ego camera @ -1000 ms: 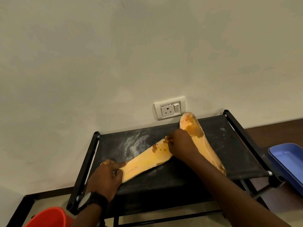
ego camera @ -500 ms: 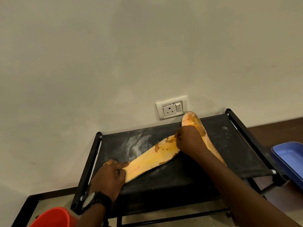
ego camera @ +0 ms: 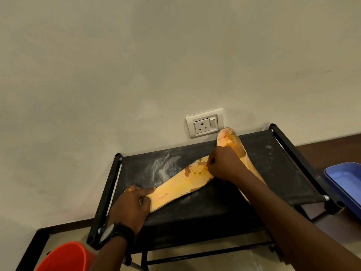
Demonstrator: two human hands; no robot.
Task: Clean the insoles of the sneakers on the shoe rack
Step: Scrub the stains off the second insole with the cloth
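An orange-yellow insole [ego camera: 181,184] with worn brown patches lies diagonally on the black fabric top of the shoe rack [ego camera: 283,173]. My left hand [ego camera: 130,206] grips its heel end, near the printed lettering. My right hand [ego camera: 224,165] has its fingers curled and pinches the flaking toe end of that insole. A second, similar insole [ego camera: 232,141] lies behind and under my right hand and forearm, its stained toe pointing at the wall. No sneakers are in view.
White powder [ego camera: 166,167] is smeared on the rack's top behind the insole. A wall socket [ego camera: 204,124] sits just above the rack. An orange bucket [ego camera: 64,257] stands at the lower left, and a blue tray [ego camera: 347,182] on the floor to the right.
My right hand has slid a little up the insole toward its toe. My left hand has kept its hold on the heel. The view has shifted slightly.
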